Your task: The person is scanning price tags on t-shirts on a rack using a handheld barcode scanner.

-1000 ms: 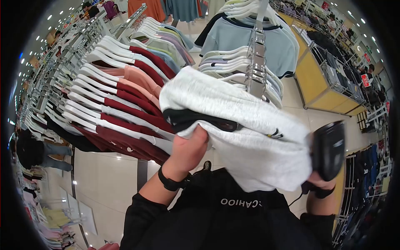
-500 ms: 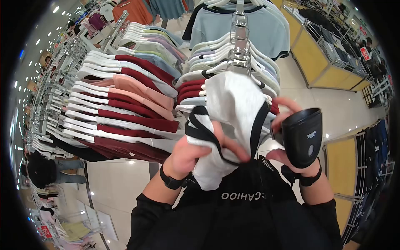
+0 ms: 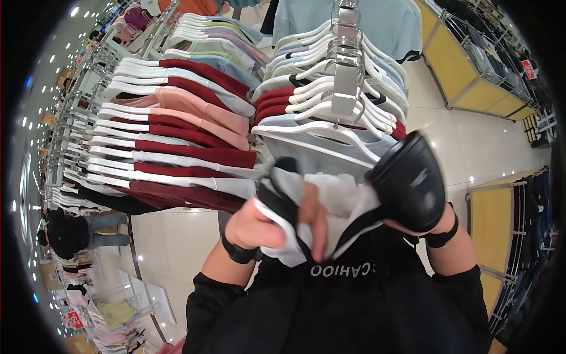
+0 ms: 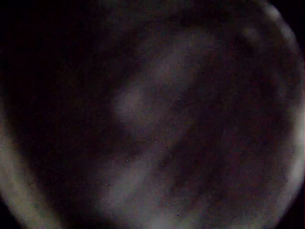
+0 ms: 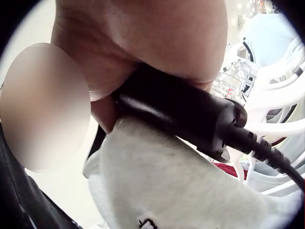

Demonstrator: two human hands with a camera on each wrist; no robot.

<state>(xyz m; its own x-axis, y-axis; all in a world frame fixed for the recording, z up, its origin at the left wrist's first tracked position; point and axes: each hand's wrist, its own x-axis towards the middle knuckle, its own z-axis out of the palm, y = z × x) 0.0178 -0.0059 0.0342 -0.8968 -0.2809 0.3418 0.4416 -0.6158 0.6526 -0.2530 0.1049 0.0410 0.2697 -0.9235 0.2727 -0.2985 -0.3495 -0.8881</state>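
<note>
In the head view my left hand (image 3: 256, 229) grips a pale grey shirt (image 3: 342, 197) with black trim, bunched at chest height. My right hand (image 3: 437, 223) holds a black handheld barcode scanner (image 3: 410, 183), its head hiding most of the fingers. From the right wrist, the scanner's handle (image 5: 176, 107) runs through the hand, with a thick cable (image 5: 267, 155) leaving its end. Part of the same shirt hangs just below that handle, a small black motif (image 5: 147, 223) on it. The left wrist view is too dark and blurred to read.
Directly ahead stands a rack of shirts on white hangers (image 3: 321, 127). Another row of maroon, pink and grey shirts (image 3: 194, 159) hangs to the left. A yellow-sided display stand (image 3: 466, 74) is at the upper right. Further off on the left is a person (image 3: 65, 233).
The shirt, spread wide a second ago, is now bunched lower between both hands. The scanner has tilted and come in beside the shirt. The hanger rack appears closer in view.
</note>
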